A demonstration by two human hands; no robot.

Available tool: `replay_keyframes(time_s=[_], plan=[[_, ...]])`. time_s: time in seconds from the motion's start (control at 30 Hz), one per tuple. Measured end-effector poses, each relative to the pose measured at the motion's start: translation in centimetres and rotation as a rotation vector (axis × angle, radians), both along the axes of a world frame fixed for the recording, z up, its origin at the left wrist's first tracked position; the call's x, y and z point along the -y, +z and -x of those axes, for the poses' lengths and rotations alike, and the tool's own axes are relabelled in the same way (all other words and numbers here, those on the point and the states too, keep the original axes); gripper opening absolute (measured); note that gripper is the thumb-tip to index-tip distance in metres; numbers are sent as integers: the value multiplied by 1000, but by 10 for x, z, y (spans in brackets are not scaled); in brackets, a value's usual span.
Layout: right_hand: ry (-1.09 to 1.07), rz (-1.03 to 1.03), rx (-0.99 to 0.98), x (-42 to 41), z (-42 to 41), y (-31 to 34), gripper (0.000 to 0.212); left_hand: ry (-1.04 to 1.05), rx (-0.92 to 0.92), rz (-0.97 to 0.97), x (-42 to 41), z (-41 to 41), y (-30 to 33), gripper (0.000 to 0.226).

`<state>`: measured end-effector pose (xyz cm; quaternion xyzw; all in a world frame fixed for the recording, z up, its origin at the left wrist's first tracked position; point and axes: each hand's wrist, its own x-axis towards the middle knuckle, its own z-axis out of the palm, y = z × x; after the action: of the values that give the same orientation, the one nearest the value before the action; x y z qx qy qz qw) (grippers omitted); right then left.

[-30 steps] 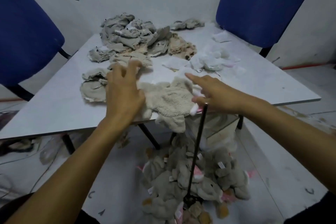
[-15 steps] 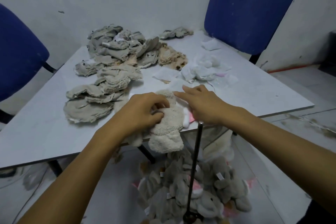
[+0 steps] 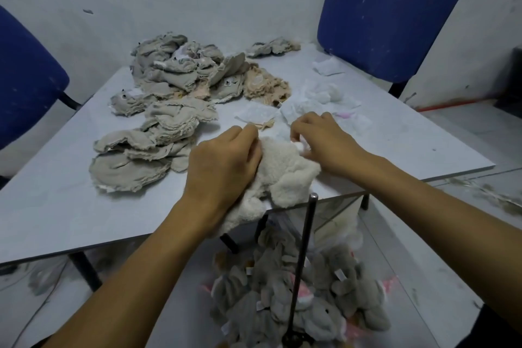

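A cream fleece toy skin [image 3: 285,175] lies on the near corner of the white table [image 3: 56,206], part of it hanging over the edge. My left hand [image 3: 223,161] grips its left side with curled fingers. My right hand [image 3: 324,141] pinches a small white and pink bit at its upper right edge. A thin black metal rod [image 3: 303,257] stands upright just in front of the table corner.
Grey fabric pieces [image 3: 147,147] are stacked left of my hands, with a bigger grey heap [image 3: 183,70] behind. Beige pieces [image 3: 265,86] and white pieces [image 3: 319,99] lie further back. Grey plush parts [image 3: 296,305] fill a bag on the floor. Two blue chairs [image 3: 395,14] flank the table.
My left hand came off the grey stack and took hold of the cream skin. My right hand curled from flat onto its upper edge. The skin was drawn further onto the table.
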<state>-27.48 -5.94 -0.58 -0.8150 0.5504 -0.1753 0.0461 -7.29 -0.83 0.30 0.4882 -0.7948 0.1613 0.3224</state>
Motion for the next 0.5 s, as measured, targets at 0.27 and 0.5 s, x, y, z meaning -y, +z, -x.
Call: replay_keyframes(time_s=[0.27, 0.5], plan=[[24, -47, 79, 6, 13, 5, 39, -33, -2, -338, 11, 14, -10, 19], [-116, -29, 432, 2, 17, 12, 15, 132, -24, -318, 6, 18, -12, 22]])
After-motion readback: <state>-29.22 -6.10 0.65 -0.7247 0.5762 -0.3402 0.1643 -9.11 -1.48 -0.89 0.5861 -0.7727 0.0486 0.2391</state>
